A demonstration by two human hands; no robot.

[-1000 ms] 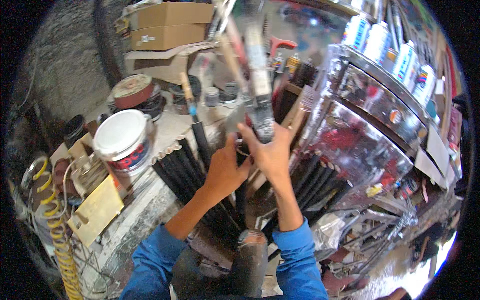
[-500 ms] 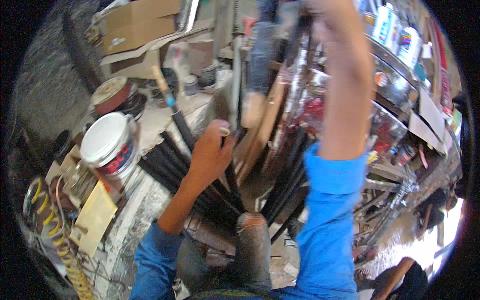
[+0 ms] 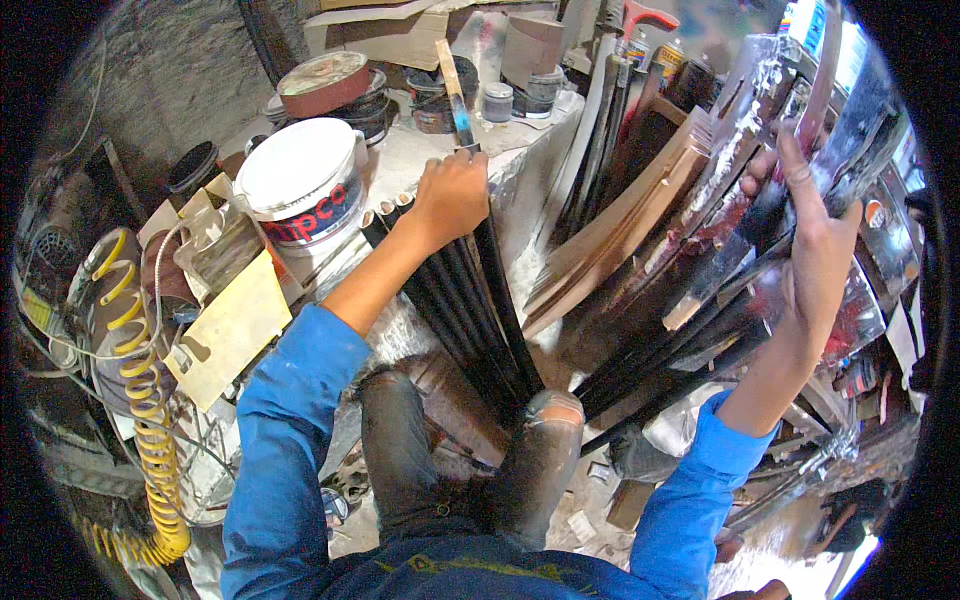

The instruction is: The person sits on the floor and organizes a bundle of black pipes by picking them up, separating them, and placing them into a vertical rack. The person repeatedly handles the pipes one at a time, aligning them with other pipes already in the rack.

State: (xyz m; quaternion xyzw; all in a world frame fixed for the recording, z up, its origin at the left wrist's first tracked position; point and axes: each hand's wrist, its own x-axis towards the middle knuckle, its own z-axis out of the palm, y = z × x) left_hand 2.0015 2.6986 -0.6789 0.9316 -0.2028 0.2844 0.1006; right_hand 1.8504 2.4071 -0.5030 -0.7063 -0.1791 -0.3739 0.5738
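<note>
My left hand (image 3: 455,200) is closed in a fist around a black rod (image 3: 498,285) that slants down toward my knees. Just above the fist rises a stick (image 3: 456,92) with a bare tan tip and a blue band; its lower part is hidden behind my hand. More black rods (image 3: 455,320) lean side by side against the ledge, to the left of the held one. My right hand (image 3: 815,220) is at the right, one finger stretched out and the thumb apart, beside dark, red-stained lengths (image 3: 690,225). Some of its fingertips curl, and I make out nothing held in it.
A white bucket (image 3: 300,170) with a lid stands on the ledge (image 3: 545,150), near several paint-stained tins (image 3: 325,85). Curved wooden strips (image 3: 630,225) lean ahead, between my hands. A coiled yellow hose (image 3: 150,430) hangs at the left, and a yellow sheet (image 3: 235,325) lies beside it.
My right arm has come back from its far reach and moved to the right. My left fist has moved up beside the blue-banded stick. The whole view has shifted too.
</note>
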